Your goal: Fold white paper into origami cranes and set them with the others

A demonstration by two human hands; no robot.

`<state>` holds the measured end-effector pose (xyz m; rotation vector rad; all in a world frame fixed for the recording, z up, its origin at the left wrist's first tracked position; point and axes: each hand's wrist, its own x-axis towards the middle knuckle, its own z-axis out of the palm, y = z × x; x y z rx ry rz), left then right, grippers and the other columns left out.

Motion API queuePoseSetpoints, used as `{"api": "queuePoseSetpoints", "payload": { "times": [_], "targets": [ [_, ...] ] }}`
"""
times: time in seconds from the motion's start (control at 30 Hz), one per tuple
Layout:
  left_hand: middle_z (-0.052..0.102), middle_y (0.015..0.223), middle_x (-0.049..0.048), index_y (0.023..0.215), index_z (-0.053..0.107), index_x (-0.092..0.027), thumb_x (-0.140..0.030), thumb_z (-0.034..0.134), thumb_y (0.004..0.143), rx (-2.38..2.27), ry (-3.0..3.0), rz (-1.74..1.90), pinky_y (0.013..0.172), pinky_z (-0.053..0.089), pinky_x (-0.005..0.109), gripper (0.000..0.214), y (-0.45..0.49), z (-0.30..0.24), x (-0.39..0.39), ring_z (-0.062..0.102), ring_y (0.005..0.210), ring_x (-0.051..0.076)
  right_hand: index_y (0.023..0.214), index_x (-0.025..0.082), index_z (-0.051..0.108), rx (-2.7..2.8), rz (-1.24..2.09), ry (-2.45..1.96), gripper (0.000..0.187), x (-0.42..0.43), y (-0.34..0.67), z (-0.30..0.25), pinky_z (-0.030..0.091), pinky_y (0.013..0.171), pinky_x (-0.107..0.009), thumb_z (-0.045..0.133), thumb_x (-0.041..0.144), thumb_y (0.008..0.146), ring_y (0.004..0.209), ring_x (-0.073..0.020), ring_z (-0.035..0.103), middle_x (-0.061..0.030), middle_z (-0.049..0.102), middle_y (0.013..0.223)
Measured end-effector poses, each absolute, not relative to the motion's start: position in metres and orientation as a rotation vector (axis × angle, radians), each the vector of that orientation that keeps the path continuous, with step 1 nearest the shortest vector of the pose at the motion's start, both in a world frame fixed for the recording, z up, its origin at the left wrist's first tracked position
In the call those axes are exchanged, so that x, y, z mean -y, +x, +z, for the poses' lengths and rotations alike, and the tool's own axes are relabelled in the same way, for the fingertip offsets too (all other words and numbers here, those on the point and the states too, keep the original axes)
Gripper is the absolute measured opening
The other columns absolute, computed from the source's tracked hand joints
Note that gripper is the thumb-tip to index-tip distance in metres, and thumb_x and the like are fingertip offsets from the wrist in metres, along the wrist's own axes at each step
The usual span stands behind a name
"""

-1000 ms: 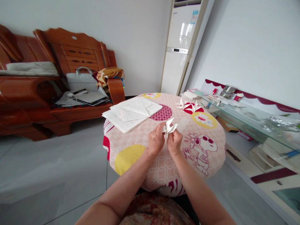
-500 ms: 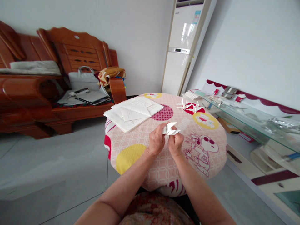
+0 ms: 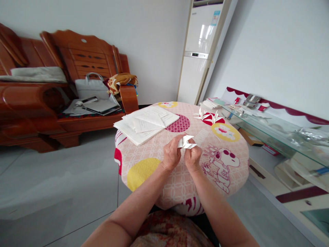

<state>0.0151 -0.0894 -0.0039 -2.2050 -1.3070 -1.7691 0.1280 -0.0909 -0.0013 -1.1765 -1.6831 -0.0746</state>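
Between my two hands, just above the near middle of the table, is a folded white paper piece with two pointed flaps sticking out to the right. My left hand is closed on its left side. Wrapped round its lower right side, my right hand is closed as well; the exact fingertip grip is partly hidden. Farther back on the right, two finished paper cranes stand on a red patch of the cloth. A stack of white paper sheets lies at the table's left, with a folded sheet on top.
The round table wears a pink patterned cloth. Close by on the right stands a glass-topped cabinet with clutter on it. A wooden sofa holding a grey bag is at the left, and a tall white air conditioner at the back.
The flaps of the folded paper have shifted very slightly left and down between my fingers. Both hands stay almost in place.
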Motion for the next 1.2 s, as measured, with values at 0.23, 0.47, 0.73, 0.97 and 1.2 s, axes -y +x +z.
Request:
{"api": "queuePoseSetpoints", "payload": {
  "times": [0.23, 0.47, 0.73, 0.97, 1.2],
  "targets": [
    [0.07, 0.111, 0.0099, 0.124, 0.057, -0.017, -0.013, 0.036, 0.095, 1.333, -2.251, -1.74, 0.086, 0.051, 0.024, 0.036, 0.016, -0.004, 0.087, 0.068, 0.098, 0.016, 0.12, 0.014, 0.066, 1.635, -0.126, -1.157, 0.044, 0.089, 0.128, -0.003, 0.054, 0.087, -0.032, 0.032, 0.017, 0.092, 0.104, -0.0226, 0.07, -0.0151, 0.074, 0.11],
    [0.071, 0.109, 0.0085, 0.119, 0.057, -0.017, -0.002, 0.039, 0.083, 1.421, -2.242, -1.721, 0.077, 0.053, 0.024, 0.043, 0.017, -0.01, 0.077, 0.069, 0.09, 0.016, 0.105, 0.014, 0.07, 1.599, -0.169, -1.093, 0.036, 0.081, 0.128, -0.008, 0.05, 0.065, -0.026, 0.038, 0.014, 0.089, 0.07, -0.0203, 0.069, -0.0094, 0.073, 0.077],
    [0.071, 0.095, 0.0065, 0.12, 0.057, -0.018, -0.008, 0.046, 0.086, 1.57, -2.373, -1.854, 0.071, 0.052, 0.028, 0.037, 0.015, -0.008, 0.073, 0.067, 0.077, 0.018, 0.093, 0.015, 0.069, 1.573, -0.112, -1.098, 0.033, 0.076, 0.127, -0.008, 0.045, 0.061, -0.025, 0.037, 0.018, 0.091, 0.062, -0.0178, 0.064, -0.0069, 0.07, 0.071],
    [0.062, 0.124, 0.0117, 0.141, 0.046, -0.022, -0.044, 0.065, 0.087, 1.094, -2.895, -2.413, 0.082, 0.055, 0.031, 0.061, 0.01, 0.005, 0.08, 0.066, 0.096, 0.02, 0.103, 0.017, 0.071, 1.383, 0.23, -1.088, 0.032, 0.067, 0.144, -0.006, 0.051, 0.072, -0.032, 0.043, 0.027, 0.09, 0.08, -0.0232, 0.068, -0.0074, 0.075, 0.088],
    [0.069, 0.084, 0.0093, 0.114, 0.066, -0.014, -0.066, 0.056, 0.085, 1.222, -2.633, -3.103, 0.067, 0.057, 0.032, 0.061, 0.008, 0.004, 0.076, 0.068, 0.073, 0.02, 0.101, 0.017, 0.073, 1.289, 0.486, -1.043, 0.029, 0.055, 0.152, -0.014, 0.05, 0.084, -0.034, 0.05, 0.031, 0.089, 0.094, -0.0246, 0.066, -0.006, 0.075, 0.097]
  ]
}}
